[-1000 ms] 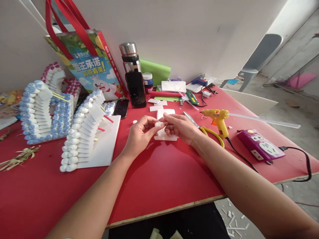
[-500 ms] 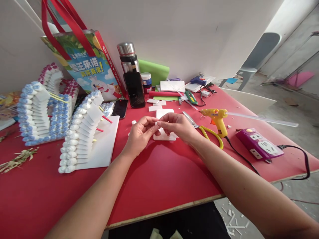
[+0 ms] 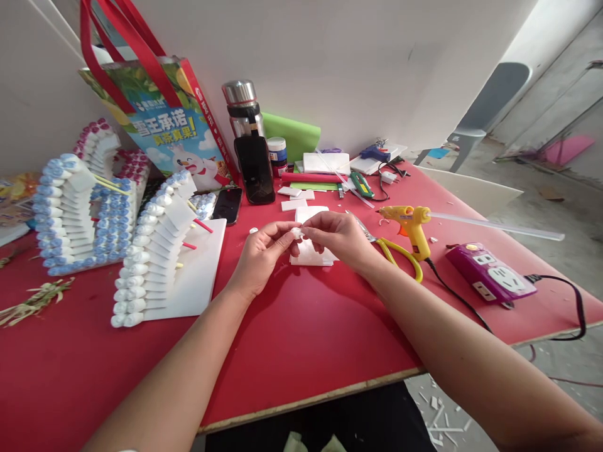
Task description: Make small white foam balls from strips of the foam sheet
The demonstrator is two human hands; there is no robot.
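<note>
Between the fingertips of both hands is a small crumpled white piece (image 3: 296,233), thin like paper; its exact kind is too small to tell. My left hand (image 3: 268,254) pinches it from the left, thumb against forefinger. From the right, my right hand (image 3: 336,237) pinches its other side. Beneath the hands lies a stack of white sheets (image 3: 311,257), partly covered by them. A small white roll (image 3: 253,230) rests just left of the fingers. Farther left stands a curved white model (image 3: 155,251) edged with rows of white rolled pieces, on a white board (image 3: 200,282).
Yellow-handled scissors (image 3: 400,257), a yellow glue gun (image 3: 409,226) with a clear stick, and a purple power strip (image 3: 490,273) lie right on the red table (image 3: 301,358). Behind stand a phone (image 3: 254,169), a steel flask (image 3: 241,103) and a printed bag (image 3: 169,125). Blue-edged model (image 3: 61,220) far left.
The white piece between my fingertips looks more opened and crumpled than before. Both hands have shifted only slightly; the things on the table have stayed put.
</note>
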